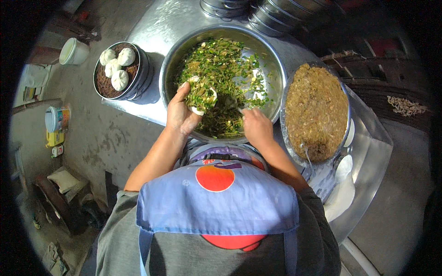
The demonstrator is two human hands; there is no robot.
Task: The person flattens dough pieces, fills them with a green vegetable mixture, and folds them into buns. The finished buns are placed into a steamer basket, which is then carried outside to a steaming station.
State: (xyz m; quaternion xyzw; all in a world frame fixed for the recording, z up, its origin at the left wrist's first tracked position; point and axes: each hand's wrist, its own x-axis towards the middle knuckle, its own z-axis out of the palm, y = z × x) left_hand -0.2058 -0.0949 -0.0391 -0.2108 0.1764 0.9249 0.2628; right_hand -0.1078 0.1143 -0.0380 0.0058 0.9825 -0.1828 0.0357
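My left hand (180, 115) cradles a white dough wrapper (197, 110) over the near left of a large steel bowl (274, 72). Chopped green filling (201, 98) is heaped on the wrapper and hides most of it. More chopped greens (214, 62) cover much of the bowl's inside. At the bowl's near right, my right hand (257, 127) grips the light handle of a utensil (240, 110); its far end is blurred among the greens. Several pleated buns (119, 80) sit in a round steamer (100, 90) left of the bowl.
Right of the bowl stands an oval basin (285, 138) of brown filling (316, 110), with a spoon (306, 151) in it. White dough (340, 200) lies near the metal table's (371, 158) right edge. Stacked steamers (272, 17) stand at the back. Buckets (74, 51) are on the left floor.
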